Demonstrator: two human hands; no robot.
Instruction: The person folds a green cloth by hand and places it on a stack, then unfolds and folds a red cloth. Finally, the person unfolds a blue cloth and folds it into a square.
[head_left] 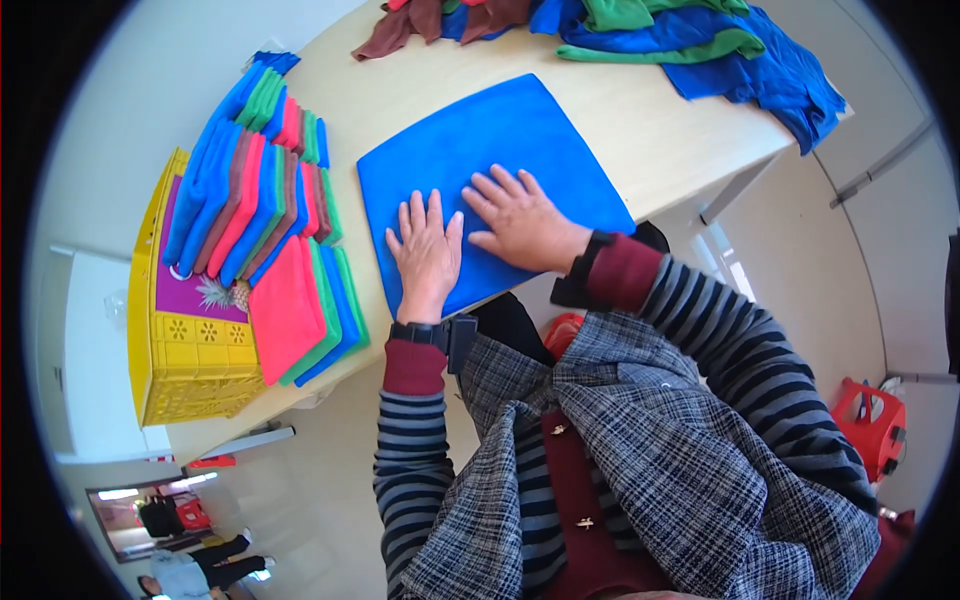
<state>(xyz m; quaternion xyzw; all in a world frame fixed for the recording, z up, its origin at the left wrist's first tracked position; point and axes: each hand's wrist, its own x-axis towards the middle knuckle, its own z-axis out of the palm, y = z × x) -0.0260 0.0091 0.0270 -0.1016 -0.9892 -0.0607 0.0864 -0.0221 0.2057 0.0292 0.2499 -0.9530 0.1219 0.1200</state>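
Note:
A blue cloth (490, 140), laid out as a smooth square that looks like a towel, covers the table in front of me. My left hand (426, 252) rests flat on its near left part with the fingers spread. To the right, my right hand (522, 218) also lies palm down on the cloth, its fingers apart and pointing up and left. Neither hand grips anything. Left of the cloth stand folded towels (290, 315) in red, green and blue, leaning against more folded ones (235, 200) in rows.
A yellow plastic crate (195, 365) with a purple panel stands at the table's left end. Loose blue and green cloths (740, 75) heap at the far right, brown ones (405, 25) at the far edge. On the floor at right is a red stool (870, 425). A person (205, 570) appears at lower left.

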